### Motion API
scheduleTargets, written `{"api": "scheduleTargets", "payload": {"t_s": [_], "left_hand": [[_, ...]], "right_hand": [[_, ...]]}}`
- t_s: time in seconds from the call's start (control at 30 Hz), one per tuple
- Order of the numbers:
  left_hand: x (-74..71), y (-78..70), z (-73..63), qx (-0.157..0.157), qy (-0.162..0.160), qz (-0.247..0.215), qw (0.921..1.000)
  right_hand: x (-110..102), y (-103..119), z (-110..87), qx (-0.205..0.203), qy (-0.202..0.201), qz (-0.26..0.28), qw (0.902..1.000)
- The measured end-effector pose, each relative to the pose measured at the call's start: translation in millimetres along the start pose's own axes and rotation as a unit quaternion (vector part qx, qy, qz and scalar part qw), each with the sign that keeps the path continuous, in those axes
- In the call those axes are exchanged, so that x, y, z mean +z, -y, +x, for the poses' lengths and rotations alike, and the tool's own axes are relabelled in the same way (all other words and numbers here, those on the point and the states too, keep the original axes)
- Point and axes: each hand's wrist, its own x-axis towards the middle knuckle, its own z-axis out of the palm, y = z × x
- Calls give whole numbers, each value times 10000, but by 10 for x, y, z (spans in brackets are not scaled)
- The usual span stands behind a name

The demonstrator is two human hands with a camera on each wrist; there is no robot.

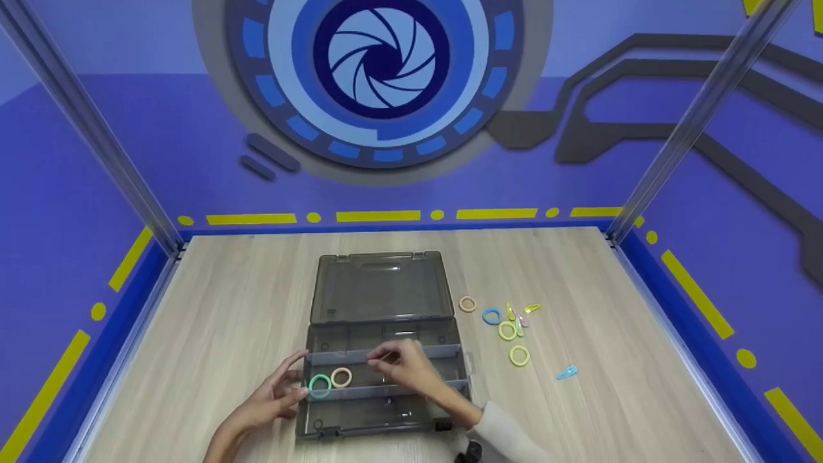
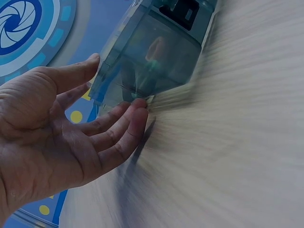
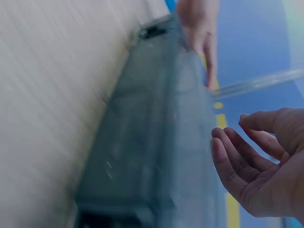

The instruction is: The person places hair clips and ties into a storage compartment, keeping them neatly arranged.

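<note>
A smoky clear compartment box [image 1: 411,418] lies on the table with its lid tipped back. A green hair tie [image 1: 319,386] and a peach hair tie [image 1: 341,377] are in the left part of its middle row. My left hand [image 1: 273,395] is at the box's left side, fingertips touching the wall; in the left wrist view its fingers [image 2: 118,135] are gently bent and not wrapped round it. Above the middle row hovers my right hand [image 1: 405,366]. Its fingers [image 3: 232,161] are loosely curved, thumb apart, with nothing seen between them.
Right of the box lie a peach hair tie [image 1: 467,304], a blue one [image 1: 492,316] and yellow ones [image 1: 519,355]. Several snap hair clips [image 1: 519,319] sit in a cluster beside them. A blue clip [image 1: 567,372] lies apart, farther right.
</note>
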Motion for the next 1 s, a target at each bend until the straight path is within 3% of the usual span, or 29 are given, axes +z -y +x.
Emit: {"api": "scheduleTargets", "payload": {"t_s": [0.2,0.43,0.6,0.8,1.0], "left_hand": [[1,7,-20,-44,-38,95,9999],[29,-51,-6,-361,-375,137,9985],[29,-68,-17,-290,-367,125,9988],[18,-57,-36,-253,-297,104,9992],[16,-50,-36,-197,-113,51,9997]], "right_hand": [[-518,-81,-115,-35,-281,-13,9996],[-1224,-290,-316,431,-666,-239,9966],[-1636,-528,-491,586,-1047,-410,9919],[-1988,-901,-689,909,-1036,-933,9861],[-2148,-1140,-880,1367,-1109,-1388,9746]]}}
